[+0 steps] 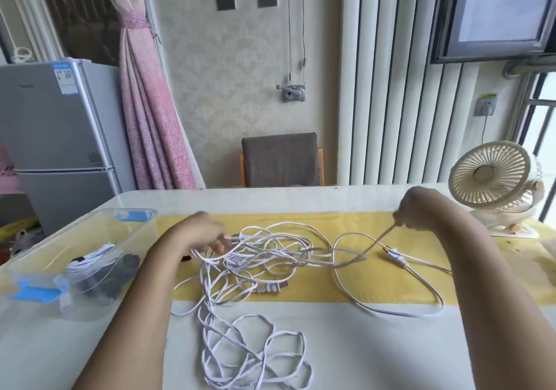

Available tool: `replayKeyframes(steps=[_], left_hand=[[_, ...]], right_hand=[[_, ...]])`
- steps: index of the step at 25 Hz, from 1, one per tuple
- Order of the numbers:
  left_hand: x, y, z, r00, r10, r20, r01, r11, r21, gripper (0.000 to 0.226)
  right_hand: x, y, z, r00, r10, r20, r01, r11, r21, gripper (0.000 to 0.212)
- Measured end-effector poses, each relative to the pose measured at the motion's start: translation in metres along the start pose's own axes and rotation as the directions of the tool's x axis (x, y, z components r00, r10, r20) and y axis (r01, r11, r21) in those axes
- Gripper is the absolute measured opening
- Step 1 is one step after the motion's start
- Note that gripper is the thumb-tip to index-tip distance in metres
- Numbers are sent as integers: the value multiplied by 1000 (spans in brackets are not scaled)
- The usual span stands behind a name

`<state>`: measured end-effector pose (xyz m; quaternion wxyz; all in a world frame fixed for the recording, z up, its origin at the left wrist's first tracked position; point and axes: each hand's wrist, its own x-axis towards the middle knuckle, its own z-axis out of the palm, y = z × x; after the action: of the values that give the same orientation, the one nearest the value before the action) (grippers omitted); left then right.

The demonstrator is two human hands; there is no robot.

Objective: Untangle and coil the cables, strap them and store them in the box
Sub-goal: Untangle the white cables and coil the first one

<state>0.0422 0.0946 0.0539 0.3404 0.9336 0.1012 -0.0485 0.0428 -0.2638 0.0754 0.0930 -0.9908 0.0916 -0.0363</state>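
The left hand [207, 234] is gripping strands of the tangled white cables [258, 257], fingers curled. The right hand [421, 209] is pinching one taut strand near the fan [493, 176].

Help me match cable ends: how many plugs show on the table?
2. The middle plug lies at the near edge of the tangle; the right plug lies below the right hand. More may hide in the tangle.
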Motion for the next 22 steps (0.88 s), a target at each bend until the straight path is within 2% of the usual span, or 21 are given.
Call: replayKeyframes(steps=[1,2,3,5,7,8,10,12,13,14,16,18,20,22], left_hand=[[-3,1,2,994,-34,106,15,986,169,26],[-6,3,5,987,-55,148,17,968,252,25],[-9,6,6,989,-61,137,15,951,310,24],[-17,15,6,999,-5,50,-21,868,495,19],[-22,23,9,981,172,-89,-85,795,601,29],[-26,28,13,952,282,-117,-174,817,549,37],[-37,41,25,869,486,-90,-434,837,334,41],[-48,54,42,803,596,20,-590,790,167,24],[-51,58,52,793,602,90,-609,781,138,17],[-52,59,62,797,583,159,-603,785,146,20],[-47,54,77,824,490,285,-557,793,247,38],[-39,43,86,843,393,367,-519,770,370,52],[-32,31,94,841,396,369,-532,728,431,52],[-29,23,103,827,493,271,-562,710,425,34]], right_hand=[[-5,-5,1,982,-57,179,68,996,-56,17],[-12,-11,3,939,-110,327,135,989,-54,16],[-18,-18,5,884,-152,441,179,984,-19,17],[-28,-30,11,803,-213,556,227,973,44,18],[-31,-40,19,771,-228,594,230,970,74,25],[-33,-46,23,753,-226,618,217,972,90,27],[-38,-59,29,707,-230,669,225,970,95,31],[-45,-71,35,668,-254,700,296,953,63,35],[-48,-76,38,662,-259,703,337,941,30,38],[-51,-81,41,668,-255,699,369,929,-13,40],[-55,-87,48,695,-228,682,404,908,-108,35],[-58,-91,53,693,-187,697,413,895,-171,21],[-61,-95,53,691,-144,708,422,876,-235,17],[-67,-98,50,724,-147,675,440,851,-287,19]])
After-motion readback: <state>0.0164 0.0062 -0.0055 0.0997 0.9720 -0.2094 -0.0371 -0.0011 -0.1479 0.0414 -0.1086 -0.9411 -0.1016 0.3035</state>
